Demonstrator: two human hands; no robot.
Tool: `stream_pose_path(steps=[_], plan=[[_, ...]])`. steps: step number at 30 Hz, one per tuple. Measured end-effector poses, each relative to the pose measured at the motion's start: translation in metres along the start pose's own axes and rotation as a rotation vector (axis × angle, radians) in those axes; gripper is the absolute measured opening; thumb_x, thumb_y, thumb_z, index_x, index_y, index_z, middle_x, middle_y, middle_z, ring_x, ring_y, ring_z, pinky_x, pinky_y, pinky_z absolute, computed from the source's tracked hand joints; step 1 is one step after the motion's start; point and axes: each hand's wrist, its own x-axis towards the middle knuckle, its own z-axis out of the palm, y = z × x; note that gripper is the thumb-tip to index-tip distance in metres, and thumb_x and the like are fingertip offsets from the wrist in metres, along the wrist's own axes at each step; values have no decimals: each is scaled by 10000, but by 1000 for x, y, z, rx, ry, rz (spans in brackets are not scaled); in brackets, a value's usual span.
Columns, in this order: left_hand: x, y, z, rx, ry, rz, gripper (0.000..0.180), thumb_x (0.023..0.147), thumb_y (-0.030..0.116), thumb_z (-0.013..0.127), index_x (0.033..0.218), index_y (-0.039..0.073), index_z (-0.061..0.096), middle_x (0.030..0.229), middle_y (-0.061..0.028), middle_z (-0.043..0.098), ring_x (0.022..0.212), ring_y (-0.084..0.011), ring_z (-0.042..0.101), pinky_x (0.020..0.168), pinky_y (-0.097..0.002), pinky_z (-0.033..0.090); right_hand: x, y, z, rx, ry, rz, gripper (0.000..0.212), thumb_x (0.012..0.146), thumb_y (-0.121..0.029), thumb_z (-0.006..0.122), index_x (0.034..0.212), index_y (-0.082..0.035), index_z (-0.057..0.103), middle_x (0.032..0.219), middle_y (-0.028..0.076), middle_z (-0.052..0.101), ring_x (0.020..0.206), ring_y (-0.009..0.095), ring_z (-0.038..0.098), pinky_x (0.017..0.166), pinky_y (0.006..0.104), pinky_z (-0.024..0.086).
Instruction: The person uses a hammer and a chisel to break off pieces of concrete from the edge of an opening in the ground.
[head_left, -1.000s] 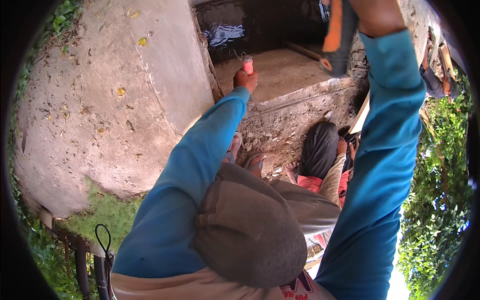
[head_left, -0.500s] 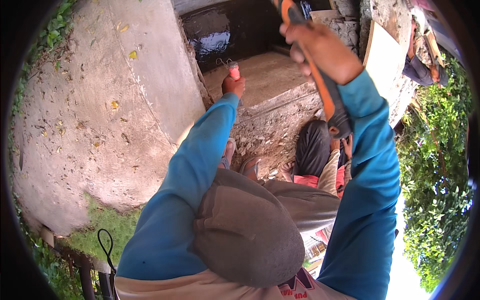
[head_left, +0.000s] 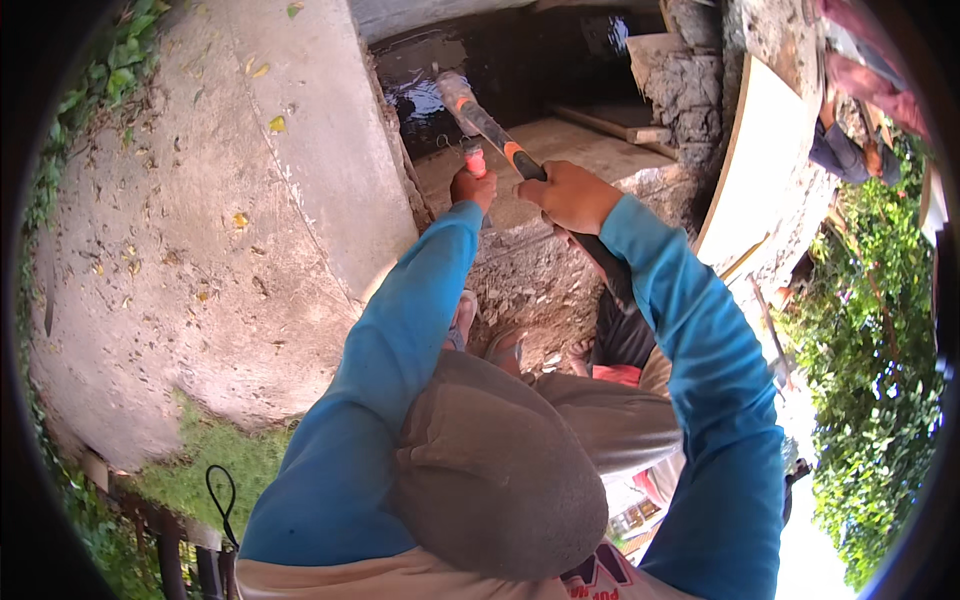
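My left hand is wrapped round the red grip of a chisel, in front of the concrete ledge; the chisel's lower part is hidden by my hand and sleeve. A thin bent wire sticks out beside the chisel's top. My right hand grips the black and orange handle of a hammer. Its metal head is just beyond the chisel's top; whether the two touch I cannot tell. The handle's butt end reaches back under my right forearm.
Dark water lies beyond the concrete ledge. A concrete slab fills the left. Rough rubble is below the ledge. Dark trousers of a person show near my knees. A pale board leans at right, with another person's leg beyond.
My right hand has swung the hammer down and leftward, from raised at the upper right to the chisel's top. My left hand keeps its hold almost in place.
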Motion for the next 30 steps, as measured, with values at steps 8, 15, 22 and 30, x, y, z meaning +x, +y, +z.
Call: stream_pose_path(steps=[8,15,22,30], plan=[[7,-5,-3,-72,-48,-60,165,794,139,671,789,7,572,677,-64,605,562,-150,593,518,-304,526,-112,-117,-65,463,361,-602,314,919,-338,517,885,-27,499,583,26,477,446,131,476,408,299,436],[8,-7,23,-99,-92,-62,127,773,94,652,795,34,542,609,-28,558,493,-117,538,440,-292,470,-63,-97,-47,398,720,-839,295,919,-325,530,890,-37,476,572,19,465,429,124,464,391,293,415],[47,-17,6,-289,-26,-54,116,776,108,656,784,35,567,616,-44,571,497,-131,549,446,-291,447,-2,27,-12,538,-24,74,280,879,-348,583,884,-93,467,607,3,450,436,112,436,387,303,387],[16,-11,-9,-60,-5,-18,115,780,115,641,777,38,556,621,-33,568,511,-130,554,468,-295,492,-100,-55,-61,424,386,-500,296,900,-326,567,896,-38,498,607,18,471,434,110,440,383,277,378]])
